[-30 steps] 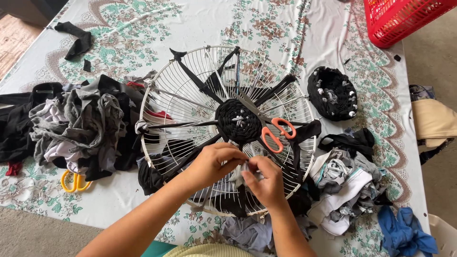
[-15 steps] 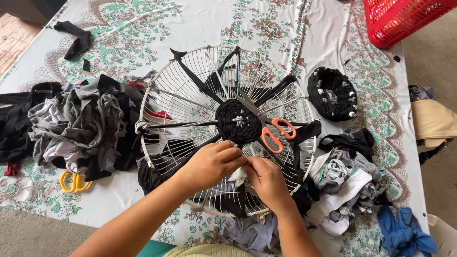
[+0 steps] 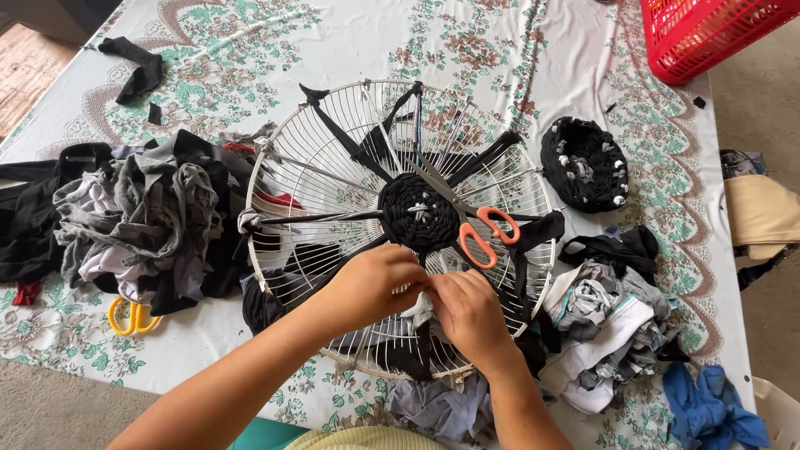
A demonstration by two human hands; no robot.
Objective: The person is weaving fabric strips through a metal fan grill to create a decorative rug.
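Note:
A round white wire fan guard (image 3: 333, 142) lies flat on the table, with black cloth strips stretched like spokes to a black woven disc (image 3: 419, 212) at its centre. My left hand (image 3: 371, 283) and my right hand (image 3: 471, 312) meet over the guard's near side, both pinching a pale strip of cloth (image 3: 422, 310) between the wires. Orange-handled scissors (image 3: 483, 233) rest on the guard just beyond my right hand.
A heap of grey and black cloth (image 3: 142, 217) lies at left, with yellow-handled scissors (image 3: 129, 317) beside it. More cloth scraps (image 3: 608, 321) pile at right. A small black woven bowl (image 3: 583, 162) sits beyond. A red plastic basket (image 3: 708, 33) stands at the far right corner.
My hands have drawn closer together over the pale strip and shifted slightly on the guard's near side. Nothing else has moved.

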